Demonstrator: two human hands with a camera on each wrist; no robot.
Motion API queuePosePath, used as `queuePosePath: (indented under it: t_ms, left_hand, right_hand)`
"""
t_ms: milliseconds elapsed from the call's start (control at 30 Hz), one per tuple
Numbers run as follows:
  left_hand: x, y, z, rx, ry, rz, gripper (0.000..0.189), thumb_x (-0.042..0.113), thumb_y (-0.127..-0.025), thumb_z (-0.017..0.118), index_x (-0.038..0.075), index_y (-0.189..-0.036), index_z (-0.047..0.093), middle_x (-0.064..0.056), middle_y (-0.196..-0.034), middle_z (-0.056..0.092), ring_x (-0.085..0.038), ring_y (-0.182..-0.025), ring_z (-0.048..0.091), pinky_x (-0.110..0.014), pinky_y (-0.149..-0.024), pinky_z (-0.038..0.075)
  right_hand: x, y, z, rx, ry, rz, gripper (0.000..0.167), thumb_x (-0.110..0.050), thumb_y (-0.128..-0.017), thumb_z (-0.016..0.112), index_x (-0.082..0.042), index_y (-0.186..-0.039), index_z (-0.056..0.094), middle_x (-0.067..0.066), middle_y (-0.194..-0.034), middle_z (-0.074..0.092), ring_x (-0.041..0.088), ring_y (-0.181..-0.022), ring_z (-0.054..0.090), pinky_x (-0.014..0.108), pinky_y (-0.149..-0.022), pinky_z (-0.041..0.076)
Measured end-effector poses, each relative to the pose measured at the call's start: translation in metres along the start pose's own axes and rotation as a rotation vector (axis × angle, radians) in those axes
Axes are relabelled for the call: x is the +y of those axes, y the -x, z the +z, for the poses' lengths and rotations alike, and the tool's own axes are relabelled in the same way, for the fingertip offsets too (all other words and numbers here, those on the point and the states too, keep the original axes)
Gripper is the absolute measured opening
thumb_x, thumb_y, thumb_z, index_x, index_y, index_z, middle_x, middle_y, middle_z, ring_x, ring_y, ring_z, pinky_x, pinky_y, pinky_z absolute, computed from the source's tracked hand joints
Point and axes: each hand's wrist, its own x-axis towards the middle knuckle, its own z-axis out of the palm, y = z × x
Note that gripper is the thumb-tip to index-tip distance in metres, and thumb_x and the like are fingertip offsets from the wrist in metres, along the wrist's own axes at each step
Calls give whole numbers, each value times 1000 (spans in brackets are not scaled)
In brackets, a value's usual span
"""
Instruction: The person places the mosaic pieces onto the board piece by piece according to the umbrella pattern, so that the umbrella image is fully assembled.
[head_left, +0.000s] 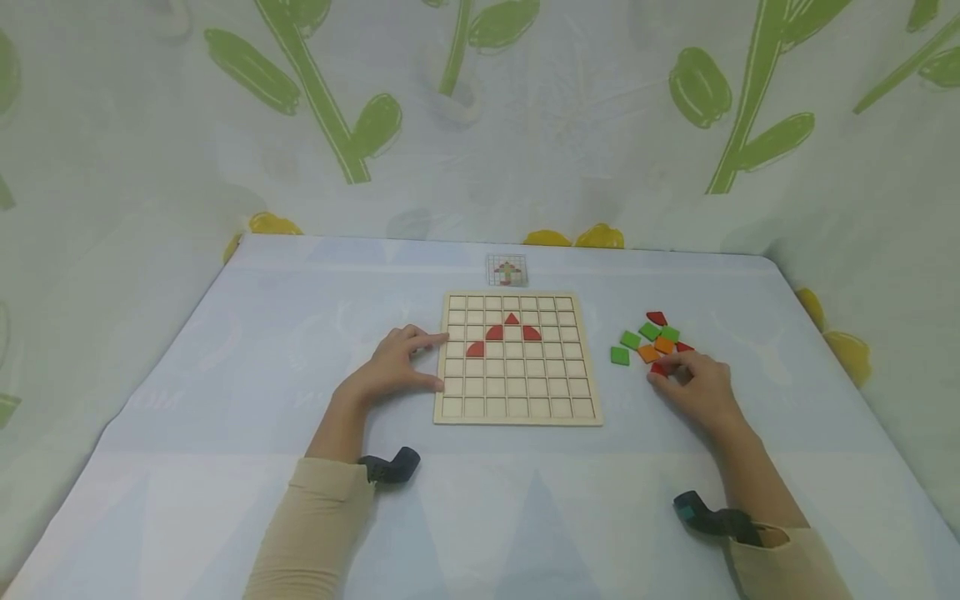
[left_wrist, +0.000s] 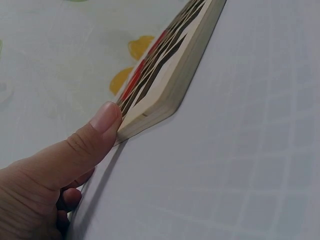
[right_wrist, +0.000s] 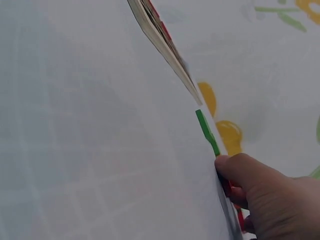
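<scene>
The wooden grid board (head_left: 442, 408) lies flat with four-sided cells, some holding red pieces, among them a red triangle (head_left: 512, 319) and a red quarter-circle piece (head_left: 476, 350). At its left edge is my left hand (head_left: 390, 362), thumb and index finger spread apart and touching the frame. The left wrist view shows the thumb (left_wrist: 106, 117) against the board's corner. To the right of the board, my right hand (head_left: 697, 390) pinches a red piece (head_left: 659, 367) between thumb and fingers, at the near side of a loose pile. Its outline is partly hidden by the fingertips.
In the pile lie several green squares (head_left: 620, 356), orange squares (head_left: 648, 354) and a red piece (head_left: 657, 318). Behind the board is a small pattern card (head_left: 507, 270). A leaf-printed cloth (head_left: 525, 150) hangs behind the white-covered table (head_left: 510, 517).
</scene>
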Motion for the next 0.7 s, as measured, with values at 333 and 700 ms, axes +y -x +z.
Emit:
queuePosePath:
  t_ms: [333, 700]
  left_hand:
    - [1, -2, 2, -3, 1, -10, 83, 41, -65, 84, 23, -138, 50, -4, -119, 50, -21, -106, 40, -39, -88, 36]
    - [2, 0, -1, -4, -8, 10, 82, 40, -66, 84, 21, -138, 50, -6, -119, 50, -23, -106, 41, -41, -89, 35]
  right_hand:
    - [-6, 0, -1, 1, 0, -60, 30, -20, -83, 71, 1, -104, 66, 18, -98, 63, 31, -91, 49, 45, -79, 24]
    - [-10, -7, 6, 34, -47, -220, 20, -11, -79, 73, -1, -96, 68, 10, -86, 63, 26, -82, 49, 43, -76, 20]
